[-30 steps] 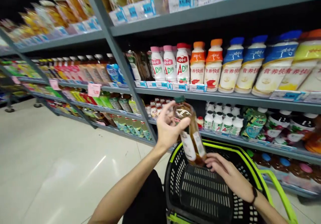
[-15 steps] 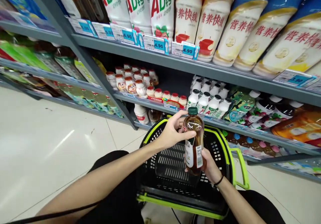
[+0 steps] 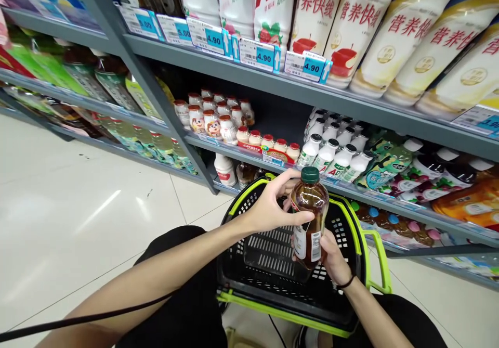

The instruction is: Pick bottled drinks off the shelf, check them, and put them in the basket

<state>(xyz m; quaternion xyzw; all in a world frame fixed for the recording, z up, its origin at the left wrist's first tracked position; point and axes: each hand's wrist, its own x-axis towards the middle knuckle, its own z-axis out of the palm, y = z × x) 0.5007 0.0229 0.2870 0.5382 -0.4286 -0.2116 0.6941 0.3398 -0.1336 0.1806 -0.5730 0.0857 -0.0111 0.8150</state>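
Gray store shelving [image 3: 273, 92] stands over pale floor tiles [image 3: 117, 181]; its tall upper bottles [image 3: 273, 17] are cut off by the frame's top edge. Left hand [image 3: 273, 207], fingers partly hidden, holds the upper part of one brown bottle [image 3: 311, 200]; right hand [image 3: 333, 254], fingers largely hidden, grips its lower part, above one black-and-green basket [image 3: 284, 315]. Shelved behind: five red-capped bottles [image 3: 267, 142] in one pack, beside a front row of four black-capped bottles [image 3: 326, 155].

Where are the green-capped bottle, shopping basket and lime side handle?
Green-capped bottle [image 3: 318, 219], head view: on its amber body.
Shopping basket [image 3: 268, 246], head view: on its slotted floor.
Lime side handle [image 3: 384, 262], head view: on its outer bar.
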